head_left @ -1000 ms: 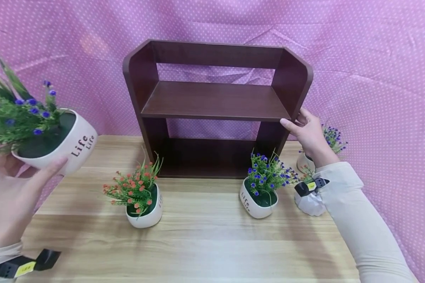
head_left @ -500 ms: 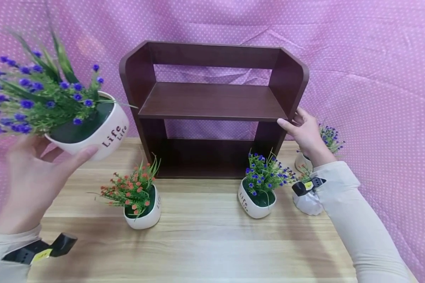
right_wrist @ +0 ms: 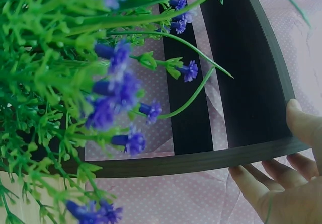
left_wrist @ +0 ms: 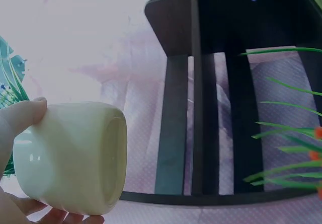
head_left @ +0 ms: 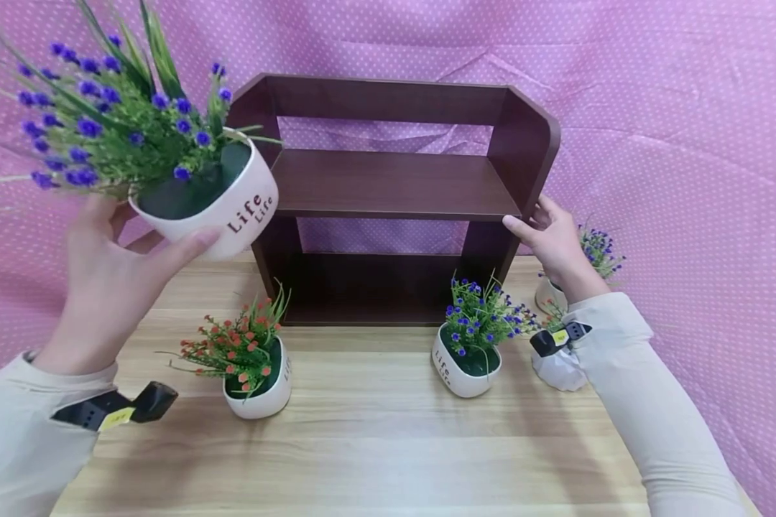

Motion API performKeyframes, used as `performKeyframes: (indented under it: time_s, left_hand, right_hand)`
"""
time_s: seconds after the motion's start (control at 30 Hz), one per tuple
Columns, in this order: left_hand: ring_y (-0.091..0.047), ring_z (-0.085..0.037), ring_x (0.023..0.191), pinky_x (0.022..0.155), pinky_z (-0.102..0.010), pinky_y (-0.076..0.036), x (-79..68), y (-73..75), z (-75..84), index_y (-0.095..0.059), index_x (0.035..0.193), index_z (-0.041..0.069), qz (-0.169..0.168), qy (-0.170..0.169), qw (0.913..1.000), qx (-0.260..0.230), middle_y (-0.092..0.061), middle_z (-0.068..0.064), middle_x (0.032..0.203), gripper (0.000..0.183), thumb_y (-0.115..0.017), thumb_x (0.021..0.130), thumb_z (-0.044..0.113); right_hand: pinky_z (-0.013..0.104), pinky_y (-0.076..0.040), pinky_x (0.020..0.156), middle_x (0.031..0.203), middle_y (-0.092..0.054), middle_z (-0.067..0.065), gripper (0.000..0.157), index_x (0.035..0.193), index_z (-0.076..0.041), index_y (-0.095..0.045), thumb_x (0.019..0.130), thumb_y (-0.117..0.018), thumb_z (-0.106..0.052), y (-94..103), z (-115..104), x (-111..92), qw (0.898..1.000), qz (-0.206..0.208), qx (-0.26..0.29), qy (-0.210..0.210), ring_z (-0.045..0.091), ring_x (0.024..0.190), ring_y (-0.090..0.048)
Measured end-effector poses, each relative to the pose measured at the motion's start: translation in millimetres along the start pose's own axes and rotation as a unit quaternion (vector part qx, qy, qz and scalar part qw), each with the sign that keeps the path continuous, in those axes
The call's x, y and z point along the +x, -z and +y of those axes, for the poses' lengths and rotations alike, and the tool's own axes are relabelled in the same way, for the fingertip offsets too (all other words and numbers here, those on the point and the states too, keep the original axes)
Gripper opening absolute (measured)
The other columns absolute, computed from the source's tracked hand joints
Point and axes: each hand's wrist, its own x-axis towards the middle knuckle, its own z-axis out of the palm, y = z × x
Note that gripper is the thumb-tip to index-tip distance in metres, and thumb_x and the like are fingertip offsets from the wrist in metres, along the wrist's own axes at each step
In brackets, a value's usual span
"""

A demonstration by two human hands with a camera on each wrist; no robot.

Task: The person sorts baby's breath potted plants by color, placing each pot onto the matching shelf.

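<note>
**Hand and Component Positions: Shelf Unit and Potted Plants**

Reference: head view, clock dial centred on the brown shelf unit (head_left: 388, 183).

1. Left hand (head_left: 119, 266): at 9 o'clock. It grips a blue-flowered pot (head_left: 233, 215), thumb on the front wall and fingers beneath. The pot is raised above the tabletop (head_left: 375, 431) and tilted, with its foliage leaning toward 10 o'clock and its "Life" lettering facing outward. In the head view it overlaps the unit's left side; the left wrist view shows its base turned toward the unit.

2. Right hand (head_left: 556, 240): between 3 and 4 o'clock. It holds the unit's right side panel, thumb at the front edge beside the middle board, fingers against the outer face.

3. Shelf unit: upright on the tabletop, two-tiered, open at the front.

4. Orange-flowered plant (head_left: 248, 362): between 7 and 8 o'clock, standing on the tabletop near the unit's front left corner.

5. Second blue-flowered plant (head_left: 472, 348): at 5 o'clock, near the front right corner.

6. Faceted white pot (head_left: 559, 368): between 4 and 5 o'clock, partly hidden by the black wrist device (head_left: 559, 337).

7. Rear blue-flowered plant (head_left: 552, 293): near 4 o'clock, partly behind the right hand.

8. Pink dotted cloth (head_left: 685, 108): hangs behind the unit.
</note>
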Motion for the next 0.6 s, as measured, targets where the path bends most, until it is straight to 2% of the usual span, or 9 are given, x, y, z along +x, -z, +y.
performKeyframes:
  time_s: [0.13,0.33,0.47,0.6]
  left_hand:
    - [-0.058,-0.011,0.105,0.079,-0.01,-0.051,12.0,-7.2,6.8,-0.058,0.129,0.018,0.003,0.003,0.9999,-0.016,-0.058,0.003,0.12,0.066,-0.084,0.07,0.004]
    - [-0.056,-0.014,0.107,0.083,-0.016,-0.054,29.5,-21.2,14.9,-0.057,0.129,0.02,0.008,-0.02,0.9994,-0.028,-0.059,0.002,0.121,0.062,-0.083,0.073,0.01]
    - [-0.055,-0.014,0.107,0.082,-0.02,-0.055,43.0,-33.7,16.3,-0.059,0.127,0.019,0.015,-0.032,0.9986,-0.038,-0.059,0.002,0.119,0.059,-0.083,0.073,0.013]
    - [-0.053,-0.013,0.108,0.084,-0.024,-0.056,55.8,-49.1,15.4,-0.058,0.128,0.019,0.026,-0.033,0.999,-0.016,-0.056,0.005,0.119,0.061,-0.085,0.072,0.02]
  right_hand:
    - [0.031,-0.045,0.104,0.147,-0.042,0.015,0.065,0.148,-0.019,-0.037,0.09,-0.067,-0.017,-1.6,-2,0,1.0,-0.002,0.007,-0.003,0.026,0.135,-0.042]
    - [0.03,-0.045,0.103,0.148,-0.042,0.014,0.066,0.148,-0.021,-0.037,0.09,-0.067,-0.02,-3.0,-2,2,1.0,0.0,0.001,-0.005,0.024,0.133,-0.044]
    - [0.034,-0.042,0.106,0.149,-0.041,0.013,0.067,0.149,-0.021,-0.036,0.09,-0.067,-0.02,-4.1,-3,2,1.0,0.001,0.002,-0.01,0.024,0.135,-0.042]
    - [0.039,-0.039,0.109,0.15,-0.04,0.011,0.067,0.149,-0.022,-0.035,0.09,-0.067,-0.021,-4.9,-5,2,1.0,0.0,0.0,-0.015,0.024,0.136,-0.04]
